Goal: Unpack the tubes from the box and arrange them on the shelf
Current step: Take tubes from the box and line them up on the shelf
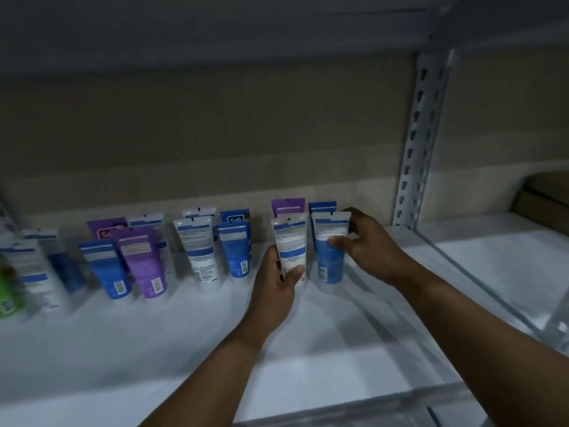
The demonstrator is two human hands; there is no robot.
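Holding, left hand [277,282]: thumb and fingers wrap the white tube [291,241] low down, steadying it cap-down on the shelf [338,349].
Right hand [366,241]: pinches the blue-and-white tube [329,257] just right of that grip, likely squaring it into the front row.
Behind both grips: a purple tube [288,206] and a dark blue tube [321,206], upright.
Left of the grips: more tubes [200,251] standing two deep.

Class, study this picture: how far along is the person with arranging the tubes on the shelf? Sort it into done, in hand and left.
Done: many tubes stand in two rows on the shelf. In hand: the left hand grips a white tube, the right hand a blue-and-white tube, at the rows' right end. Left: cannot tell; how many remain unpacked is not visible.
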